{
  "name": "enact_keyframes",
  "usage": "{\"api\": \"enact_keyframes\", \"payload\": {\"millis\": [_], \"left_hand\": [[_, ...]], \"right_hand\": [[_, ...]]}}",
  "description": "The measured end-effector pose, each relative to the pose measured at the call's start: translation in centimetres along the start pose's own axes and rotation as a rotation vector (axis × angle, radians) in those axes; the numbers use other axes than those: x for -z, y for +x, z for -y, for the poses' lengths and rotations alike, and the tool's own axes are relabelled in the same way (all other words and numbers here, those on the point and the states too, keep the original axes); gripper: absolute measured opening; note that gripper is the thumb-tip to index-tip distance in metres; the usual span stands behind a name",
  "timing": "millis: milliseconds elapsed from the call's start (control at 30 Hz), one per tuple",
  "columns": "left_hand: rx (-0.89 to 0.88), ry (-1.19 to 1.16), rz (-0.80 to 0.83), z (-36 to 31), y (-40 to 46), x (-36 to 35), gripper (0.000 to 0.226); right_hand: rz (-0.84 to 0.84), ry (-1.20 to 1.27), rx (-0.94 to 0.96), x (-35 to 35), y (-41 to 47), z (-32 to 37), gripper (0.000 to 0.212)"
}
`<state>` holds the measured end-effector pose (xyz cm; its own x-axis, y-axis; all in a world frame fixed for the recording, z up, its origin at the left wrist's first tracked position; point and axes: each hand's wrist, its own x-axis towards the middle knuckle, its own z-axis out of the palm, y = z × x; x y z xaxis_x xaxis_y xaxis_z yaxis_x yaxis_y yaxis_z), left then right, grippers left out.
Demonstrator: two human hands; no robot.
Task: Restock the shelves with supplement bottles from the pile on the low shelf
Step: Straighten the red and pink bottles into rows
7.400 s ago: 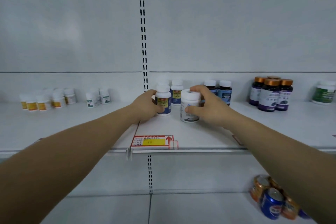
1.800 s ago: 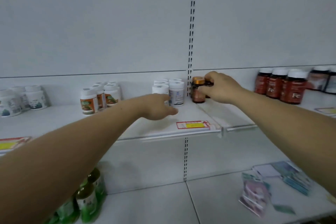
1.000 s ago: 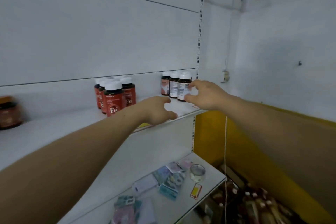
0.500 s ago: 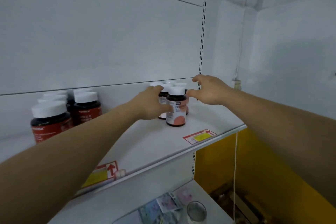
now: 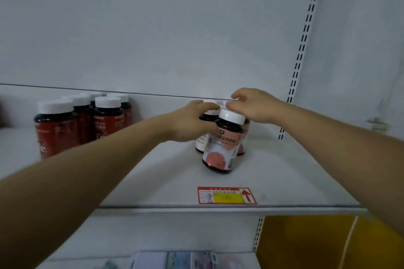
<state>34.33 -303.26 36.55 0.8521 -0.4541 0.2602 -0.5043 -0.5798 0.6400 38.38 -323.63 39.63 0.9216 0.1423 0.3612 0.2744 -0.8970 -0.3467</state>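
White-capped and dark, the front bottle point(image 5: 223, 144) stands upright on the shelf point(image 5: 166, 181), just ahead of the bottles behind point(image 5: 207, 124). Your left hand point(image 5: 188, 124) curls round its left shoulder, thumb at the neck. Your right hand point(image 5: 255, 105) hangs over the cap, fingers loosely bent, thumb tip touching the cap's rim; it grips nothing.

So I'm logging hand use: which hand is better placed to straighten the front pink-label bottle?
Probably the right hand: its fingers already rest on the front bottle's white cap. The left hand is curled around the bottle behind.
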Motion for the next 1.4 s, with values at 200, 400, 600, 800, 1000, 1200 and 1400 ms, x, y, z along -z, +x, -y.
{"api": "enact_keyframes", "payload": {"millis": [200,400,600,800,1000,1200,1400], "left_hand": [[0.049,-0.009,-0.307,-1.2,-1.1,-3.7,0.057],[0.128,-0.153,-0.425,0.1,-1.8,-4.9,0.061],[0.056,-0.21,-0.352,0.3,-1.7,-5.3,0.076],[0.157,-0.17,-0.369,1.5,-1.7,-5.4,0.086],[0.119,-0.152,-0.326,1.1,-1.2,-5.3,0.082],[0.143,-0.399,-0.158,0.3,0.1,-4.3,0.087],[0.129,-0.35,-0.157,0.8,0.5,-4.7,0.096]], "right_hand": [[-0.054,0.201,0.056,-1.8,0.7,0.4,0.047],[-0.009,0.224,0.108,-3.1,-0.1,-2.6,0.056],[-0.006,0.356,0.166,-4.0,-0.9,-4.0,0.068],[-0.034,0.383,0.103,-3.9,-0.5,-4.1,0.058],[0.011,0.384,0.1,-3.9,0.1,-4.1,0.058],[0.062,0.383,0.056,-3.0,1.7,-3.0,0.043],[0.052,0.251,0.121,-3.2,1.8,-2.9,0.044]]}}
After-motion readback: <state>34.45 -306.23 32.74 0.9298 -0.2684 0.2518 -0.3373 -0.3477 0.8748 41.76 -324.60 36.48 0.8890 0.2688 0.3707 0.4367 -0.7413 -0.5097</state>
